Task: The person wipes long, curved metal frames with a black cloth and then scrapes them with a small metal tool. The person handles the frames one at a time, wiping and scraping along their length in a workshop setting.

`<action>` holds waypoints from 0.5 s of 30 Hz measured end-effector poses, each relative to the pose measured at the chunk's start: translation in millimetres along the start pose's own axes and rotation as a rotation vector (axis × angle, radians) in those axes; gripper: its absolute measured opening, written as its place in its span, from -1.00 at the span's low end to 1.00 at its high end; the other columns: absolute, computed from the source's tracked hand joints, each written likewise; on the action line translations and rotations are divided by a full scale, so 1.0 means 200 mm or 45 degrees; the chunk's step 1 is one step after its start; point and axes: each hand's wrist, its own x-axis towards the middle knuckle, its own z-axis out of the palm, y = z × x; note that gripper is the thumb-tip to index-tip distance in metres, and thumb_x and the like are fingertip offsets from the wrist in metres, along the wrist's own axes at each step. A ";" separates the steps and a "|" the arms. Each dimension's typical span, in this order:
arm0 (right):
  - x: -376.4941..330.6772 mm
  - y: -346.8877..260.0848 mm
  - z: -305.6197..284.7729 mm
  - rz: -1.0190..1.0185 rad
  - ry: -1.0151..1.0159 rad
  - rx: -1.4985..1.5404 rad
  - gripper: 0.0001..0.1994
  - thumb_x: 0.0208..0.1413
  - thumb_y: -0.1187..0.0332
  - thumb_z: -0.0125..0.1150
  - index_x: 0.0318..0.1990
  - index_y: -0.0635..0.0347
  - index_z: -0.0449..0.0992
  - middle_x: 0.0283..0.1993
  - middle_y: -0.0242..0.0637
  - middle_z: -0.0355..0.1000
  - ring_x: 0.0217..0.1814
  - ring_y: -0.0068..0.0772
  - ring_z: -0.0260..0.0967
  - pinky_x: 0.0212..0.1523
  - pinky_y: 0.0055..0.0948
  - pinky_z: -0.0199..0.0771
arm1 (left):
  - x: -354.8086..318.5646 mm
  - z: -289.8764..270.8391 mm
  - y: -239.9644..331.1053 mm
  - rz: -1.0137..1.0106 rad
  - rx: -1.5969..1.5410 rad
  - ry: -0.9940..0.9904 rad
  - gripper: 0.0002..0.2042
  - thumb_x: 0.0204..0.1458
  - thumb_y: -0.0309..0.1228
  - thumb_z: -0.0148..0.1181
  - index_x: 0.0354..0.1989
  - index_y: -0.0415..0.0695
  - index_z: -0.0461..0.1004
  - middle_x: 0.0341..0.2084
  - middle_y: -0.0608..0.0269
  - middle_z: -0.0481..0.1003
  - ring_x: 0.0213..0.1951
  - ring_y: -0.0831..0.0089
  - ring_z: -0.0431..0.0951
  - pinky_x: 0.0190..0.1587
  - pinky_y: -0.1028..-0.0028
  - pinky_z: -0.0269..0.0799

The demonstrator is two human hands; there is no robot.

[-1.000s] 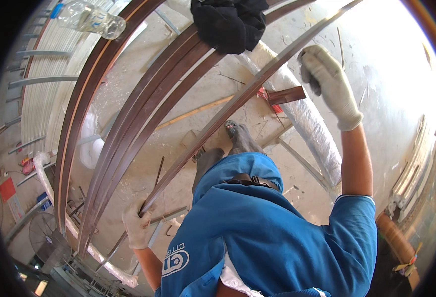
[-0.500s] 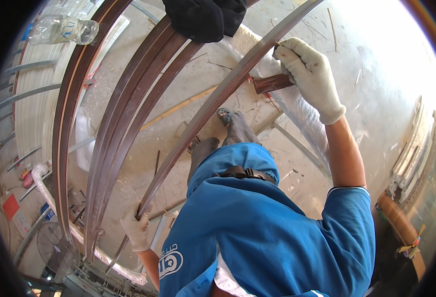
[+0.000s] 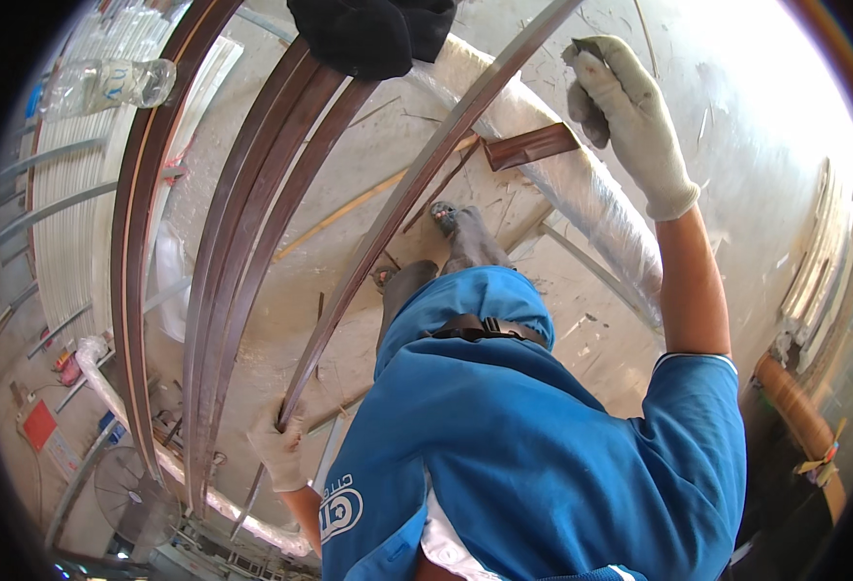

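My left hand [image 3: 279, 447], in a pale work glove, grips the lower end of a long brown-and-grey profile strip [image 3: 402, 198]. The strip slants from that hand up to the top edge. My right hand [image 3: 635, 121], gloved too with dirty grey fingertips, is raised right of the strip's upper part and apart from it. Its fingers are curled together; whatever they hold, if anything, I cannot make out. Below and left of this hand is a short brown profile piece [image 3: 531, 147], near a plastic-wrapped bundle [image 3: 591, 208].
Several long brown profiles [image 3: 243, 232] stretch along the left, with a black cloth [image 3: 373, 34] over their far end. A clear plastic bottle [image 3: 107, 85] lies at the far left. A fan [image 3: 136, 494] stands lower left. White strips [image 3: 73, 228] are stacked beyond metal bars.
My right hand has moved right and up, away from the strip. My left hand keeps its grip on the strip's lower end. The view has shifted slightly.
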 end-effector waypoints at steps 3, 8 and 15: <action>0.03 0.04 0.02 -0.144 -0.019 0.073 -0.74 0.48 0.25 0.00 0.04 0.20 0.54 -0.41 -0.51 0.35 -0.48 -0.72 0.18 -0.45 -0.66 0.24 | 0.00 0.01 -0.02 0.019 -0.008 0.013 -0.68 0.01 -0.26 0.48 -0.24 -0.26 0.60 -0.54 0.17 0.46 -0.51 0.40 0.38 -0.42 0.41 0.33; 0.05 0.06 0.04 -0.037 -0.091 -0.112 -0.75 0.45 0.27 0.05 -0.04 0.24 0.60 -0.44 -0.51 0.34 -0.44 -0.73 0.21 -0.42 -0.66 0.27 | 0.00 0.02 0.00 0.085 -0.022 0.065 -0.68 0.01 -0.25 0.49 -0.26 -0.26 0.60 -0.54 0.17 0.47 -0.52 0.44 0.36 -0.42 0.42 0.32; 0.04 0.04 0.11 -0.258 -0.050 -0.336 -0.76 0.41 0.31 0.11 0.00 0.28 0.60 -0.32 -0.38 0.52 -0.37 -0.63 0.35 -0.30 -0.56 0.45 | 0.00 0.01 0.06 0.084 -0.004 0.057 -0.65 0.02 -0.19 0.49 -0.29 -0.27 0.59 -0.60 0.20 0.40 -0.56 0.47 0.29 -0.46 0.41 0.27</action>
